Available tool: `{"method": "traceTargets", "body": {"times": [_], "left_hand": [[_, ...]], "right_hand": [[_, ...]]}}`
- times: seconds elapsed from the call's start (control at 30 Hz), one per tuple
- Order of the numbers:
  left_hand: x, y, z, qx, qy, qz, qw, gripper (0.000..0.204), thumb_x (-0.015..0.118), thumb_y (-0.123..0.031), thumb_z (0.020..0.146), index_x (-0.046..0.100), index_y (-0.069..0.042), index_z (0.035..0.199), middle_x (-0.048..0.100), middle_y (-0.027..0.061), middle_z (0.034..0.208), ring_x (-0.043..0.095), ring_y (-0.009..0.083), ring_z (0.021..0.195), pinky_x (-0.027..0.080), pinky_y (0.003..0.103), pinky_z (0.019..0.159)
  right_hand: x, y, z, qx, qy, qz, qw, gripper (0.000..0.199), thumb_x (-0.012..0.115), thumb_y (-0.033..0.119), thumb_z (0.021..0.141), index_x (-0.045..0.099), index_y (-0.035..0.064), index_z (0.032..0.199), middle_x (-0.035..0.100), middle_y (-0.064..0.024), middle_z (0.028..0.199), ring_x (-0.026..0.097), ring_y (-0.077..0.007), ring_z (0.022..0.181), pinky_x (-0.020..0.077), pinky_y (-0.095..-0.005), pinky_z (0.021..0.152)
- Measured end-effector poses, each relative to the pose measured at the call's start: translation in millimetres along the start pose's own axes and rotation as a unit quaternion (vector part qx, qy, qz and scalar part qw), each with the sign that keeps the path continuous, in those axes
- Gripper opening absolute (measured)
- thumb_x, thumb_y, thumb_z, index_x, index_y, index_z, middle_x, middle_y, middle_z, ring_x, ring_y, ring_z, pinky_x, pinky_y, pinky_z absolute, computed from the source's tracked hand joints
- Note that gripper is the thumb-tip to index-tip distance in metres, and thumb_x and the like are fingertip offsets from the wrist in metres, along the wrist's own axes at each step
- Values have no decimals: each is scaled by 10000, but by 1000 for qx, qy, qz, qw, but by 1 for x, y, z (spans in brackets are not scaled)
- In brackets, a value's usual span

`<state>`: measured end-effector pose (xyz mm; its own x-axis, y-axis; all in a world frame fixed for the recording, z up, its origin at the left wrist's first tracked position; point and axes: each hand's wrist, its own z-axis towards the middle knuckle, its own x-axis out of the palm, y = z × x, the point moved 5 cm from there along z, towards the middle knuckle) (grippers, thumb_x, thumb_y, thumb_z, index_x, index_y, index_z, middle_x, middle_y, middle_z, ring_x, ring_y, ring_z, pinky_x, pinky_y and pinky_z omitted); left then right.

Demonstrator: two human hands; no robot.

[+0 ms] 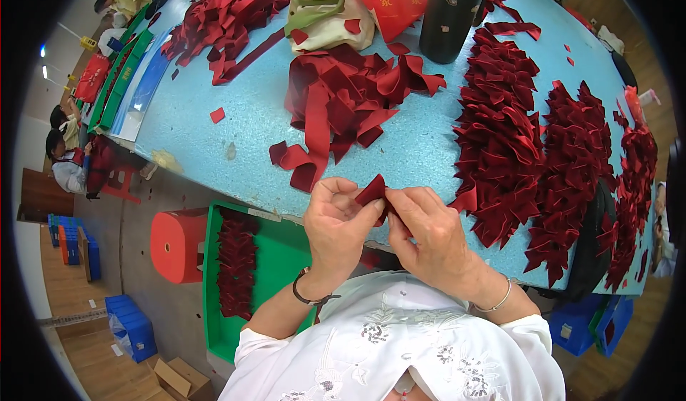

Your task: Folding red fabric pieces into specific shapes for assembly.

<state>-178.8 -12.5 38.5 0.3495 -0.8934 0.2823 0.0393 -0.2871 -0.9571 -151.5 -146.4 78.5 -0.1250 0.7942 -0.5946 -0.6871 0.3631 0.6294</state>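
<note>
Between my hands is a small folded piece of dark red velvety fabric (372, 189), held at the table's near edge. My left hand (333, 222) pinches it between thumb and fingers. The thumb and forefinger of my right hand (434, 233) are closed at the fabric's right side; the fingers hide what exactly lies in that pinch. Just beyond is a loose pile of red fabric strips (343, 97), one strip curling down toward my left hand. To the right, a long row of layered, pointed red fabric pieces (496, 137) runs away from me.
More fabric rows (575, 179) cover the table's right side. At the back are another strip pile (225, 15), a cloth bag (332, 15) and a black tumbler (451, 15). A green tray (286, 258) holding a fabric row sits below left, beside a red stool (175, 247). Several people work around.
</note>
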Motion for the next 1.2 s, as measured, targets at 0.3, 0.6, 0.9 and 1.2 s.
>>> {"method": "traceTargets", "body": {"times": [0.3,0.6,0.9,1.2], "left_hand": [[4,-1,6,-22,6,-92,995,356,670,97,787,447,34,1058,675,160,955,647,139,804,519,229,702],[7,4,12,29,-13,-97,995,369,671,94,795,441,30,1076,681,150,961,651,143,830,508,227,744],[18,-2,15,29,-4,-150,988,380,673,74,806,432,16,1093,683,153,947,650,146,837,502,251,760],[23,12,19,-70,22,-249,966,356,664,37,826,446,6,1106,664,129,1013,643,167,905,503,281,827]], "right_hand": [[11,15,-5,-12,35,-130,991,573,590,-98,654,462,-122,1212,541,-210,972,575,-324,840,513,-365,594],[1,12,2,3,30,-112,993,584,620,-60,708,435,-111,1260,551,-173,927,568,-299,810,498,-373,660],[-8,12,-3,-87,-104,3,991,434,646,-67,756,493,-55,1162,563,-124,851,547,-277,729,455,-395,717],[-9,15,-12,-122,-73,-33,989,326,648,-83,763,516,-42,1058,579,-146,890,564,-287,757,461,-402,714]]}}
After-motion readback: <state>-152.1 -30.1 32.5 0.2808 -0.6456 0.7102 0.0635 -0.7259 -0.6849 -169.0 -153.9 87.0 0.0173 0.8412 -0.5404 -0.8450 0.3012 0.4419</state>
